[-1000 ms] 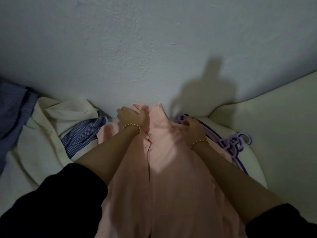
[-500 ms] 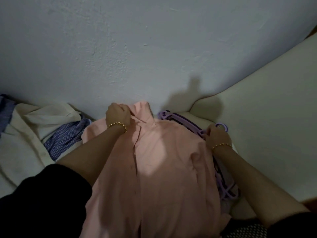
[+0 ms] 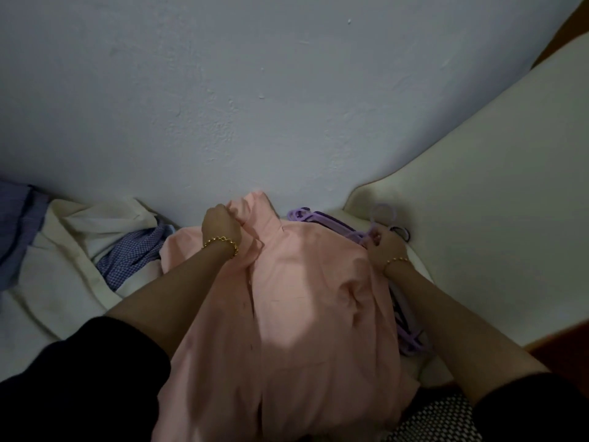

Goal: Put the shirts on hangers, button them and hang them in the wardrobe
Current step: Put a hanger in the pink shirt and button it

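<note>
Our salmon-pink cotton shirt [image 3: 302, 298] lies spread between our hands, its collar at the far end by the wall. Our left hand [image 3: 220, 226] grips the collar in a fist. At the shirt's right edge, our right hand [image 3: 384, 247] curls its fingers round the purple plastic hangers [image 3: 328, 220]. A cream shirt [image 3: 79, 244] lies to the left.

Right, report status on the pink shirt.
Left hand grips pink shirt at collar. Right hand pinches purple hangers. Shirt's edge drapes over the pile.
</note>
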